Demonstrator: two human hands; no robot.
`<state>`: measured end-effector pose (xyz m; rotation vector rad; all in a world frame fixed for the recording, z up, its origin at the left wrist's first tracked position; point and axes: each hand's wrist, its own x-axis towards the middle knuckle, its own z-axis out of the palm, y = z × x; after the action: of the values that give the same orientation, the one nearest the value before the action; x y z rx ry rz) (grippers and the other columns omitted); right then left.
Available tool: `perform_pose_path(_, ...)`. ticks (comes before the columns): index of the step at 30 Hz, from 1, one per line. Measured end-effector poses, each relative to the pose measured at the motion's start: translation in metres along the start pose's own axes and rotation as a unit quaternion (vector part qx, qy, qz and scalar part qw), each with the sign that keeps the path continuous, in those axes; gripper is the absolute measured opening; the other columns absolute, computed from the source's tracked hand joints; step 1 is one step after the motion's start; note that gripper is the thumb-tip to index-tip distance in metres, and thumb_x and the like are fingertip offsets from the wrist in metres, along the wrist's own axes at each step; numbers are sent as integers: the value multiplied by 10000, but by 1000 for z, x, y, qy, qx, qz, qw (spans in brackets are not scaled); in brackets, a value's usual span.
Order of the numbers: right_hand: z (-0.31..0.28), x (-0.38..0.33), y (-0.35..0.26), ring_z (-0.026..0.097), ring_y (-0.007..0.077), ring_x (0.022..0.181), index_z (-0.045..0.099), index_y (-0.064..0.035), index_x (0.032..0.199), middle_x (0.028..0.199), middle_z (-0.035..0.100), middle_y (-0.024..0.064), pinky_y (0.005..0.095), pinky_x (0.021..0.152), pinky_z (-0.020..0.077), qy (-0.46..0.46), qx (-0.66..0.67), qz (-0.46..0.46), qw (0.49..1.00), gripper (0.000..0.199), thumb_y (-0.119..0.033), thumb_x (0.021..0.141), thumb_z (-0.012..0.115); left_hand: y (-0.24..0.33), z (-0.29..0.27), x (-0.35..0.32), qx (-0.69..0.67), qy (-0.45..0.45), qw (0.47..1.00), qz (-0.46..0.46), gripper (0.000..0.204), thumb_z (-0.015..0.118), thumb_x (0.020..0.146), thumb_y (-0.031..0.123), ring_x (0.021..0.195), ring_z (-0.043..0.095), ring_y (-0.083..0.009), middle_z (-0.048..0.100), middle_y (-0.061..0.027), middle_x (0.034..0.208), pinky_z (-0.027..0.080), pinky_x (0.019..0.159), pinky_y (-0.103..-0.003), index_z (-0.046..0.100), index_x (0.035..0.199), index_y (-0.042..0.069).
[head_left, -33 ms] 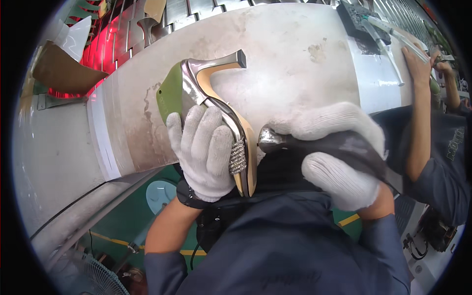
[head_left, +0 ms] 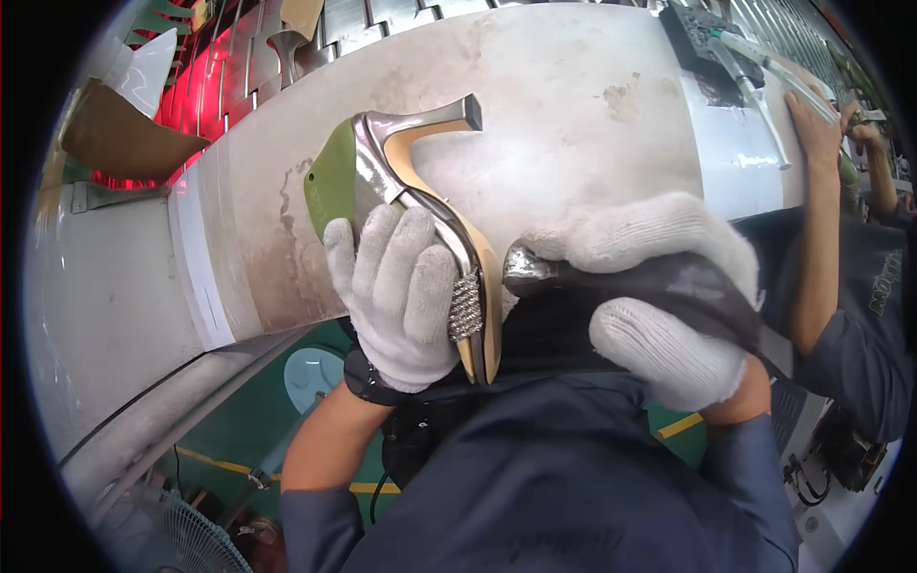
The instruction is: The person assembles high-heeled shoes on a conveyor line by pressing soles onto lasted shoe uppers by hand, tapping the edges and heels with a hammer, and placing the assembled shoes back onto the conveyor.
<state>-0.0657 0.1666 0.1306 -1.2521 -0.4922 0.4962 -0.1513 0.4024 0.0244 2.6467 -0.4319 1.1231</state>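
Note:
My left hand (head_left: 401, 296), in a white knit glove, grips a silver high-heeled shoe (head_left: 420, 181) on a green last (head_left: 330, 186). The shoe is tilted on its side, heel pointing away from me and tan sole facing right. A rhinestone strap (head_left: 466, 306) hangs by my fingers. My right hand (head_left: 650, 286), also gloved, is closed around a dark cloth (head_left: 688, 282) and a tool with a shiny metal head (head_left: 527, 267). The tool head sits just right of the sole. I cannot tell whether they touch.
A worn white work surface (head_left: 573, 124) curves across in front of me. A co-worker's bare forearm (head_left: 821, 220) and dark sleeve are at the right. A black tray with tools (head_left: 707, 43) lies at the far right. A red-lit rack (head_left: 205, 86) stands at the back left, a fan (head_left: 186, 540) below left.

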Motion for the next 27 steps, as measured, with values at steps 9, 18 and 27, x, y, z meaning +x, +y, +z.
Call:
perform_pose_path(9,1,24,8,782,408,1107,695,63,1133,1143,768,294,473,963,627,-147,-73,-47,985,233,44,908,753,10,-11,31,-61,-62,993,-82,128,717,898,157,1102,731,-415,737,-182,1061,290,1265,-663,649,952,63)
perform_pose_path(18,19,1,8,757,494,1021,715,-1,928,1096,750,294,486,886,657,-155,-198,-44,967,83,-23,857,753,4,-1,-7,-31,-22,999,-34,611,758,1002,292,1376,590,-460,579,-230,1449,255,1266,-786,475,1485,47)
perform_pose_path(27,11,-5,23,779,430,1110,719,-18,1196,1256,758,251,453,937,644,-68,-106,-36,991,373,-16,851,861,7,-3,-4,-32,-7,998,-45,476,689,1034,238,1290,631,-448,584,-211,1380,247,1265,-798,485,1416,41)
